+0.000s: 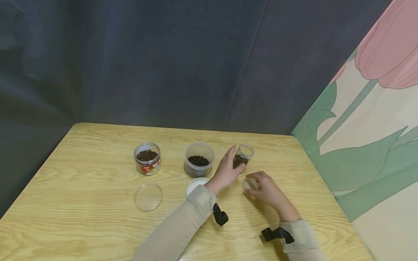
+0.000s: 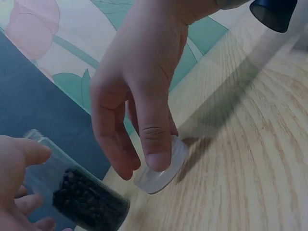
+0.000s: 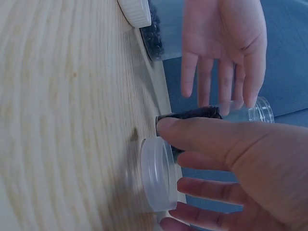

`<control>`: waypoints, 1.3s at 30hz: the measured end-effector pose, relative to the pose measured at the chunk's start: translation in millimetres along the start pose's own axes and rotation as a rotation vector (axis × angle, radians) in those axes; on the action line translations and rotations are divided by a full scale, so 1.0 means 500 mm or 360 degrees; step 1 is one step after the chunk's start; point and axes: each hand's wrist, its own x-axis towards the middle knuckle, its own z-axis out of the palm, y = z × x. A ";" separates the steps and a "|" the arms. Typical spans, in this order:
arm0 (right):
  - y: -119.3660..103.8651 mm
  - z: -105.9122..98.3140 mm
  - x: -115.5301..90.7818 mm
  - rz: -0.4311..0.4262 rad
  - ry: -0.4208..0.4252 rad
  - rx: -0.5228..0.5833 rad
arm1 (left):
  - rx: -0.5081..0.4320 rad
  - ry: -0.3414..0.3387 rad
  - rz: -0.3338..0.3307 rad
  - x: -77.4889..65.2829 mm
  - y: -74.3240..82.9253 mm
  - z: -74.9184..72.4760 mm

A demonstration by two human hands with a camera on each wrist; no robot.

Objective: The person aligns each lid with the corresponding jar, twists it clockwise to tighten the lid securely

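My left hand (image 1: 226,170) is beside a clear jar (image 1: 243,156) partly filled with dark beans. The jar is uncapped. Its fingers are extended and apart, the thumb on the near side, and the tips overlap the jar in the right wrist view. Nearer me, my right hand (image 1: 268,189) spreads its thumb and fingers around a small translucent lid (image 3: 159,174). The lid lies low over the tabletop, and the right fingers are fairly straight at its edge. In the left wrist view the right thumb (image 2: 156,139) overlaps the lid.
Left of the hands stands an open plastic tub (image 1: 200,170) of dark beans, with a white lid (image 1: 195,185) before it, partly behind my left wrist. Further left is an open labelled jar (image 1: 148,167) of brown beans, and a clear lid (image 1: 148,197) lies on the wooden table (image 1: 81,217).
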 end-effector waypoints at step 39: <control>0.020 0.008 0.004 0.0017 0.0107 -0.0045 | 0.0186 -0.0056 0.0160 0.002 -0.022 0.009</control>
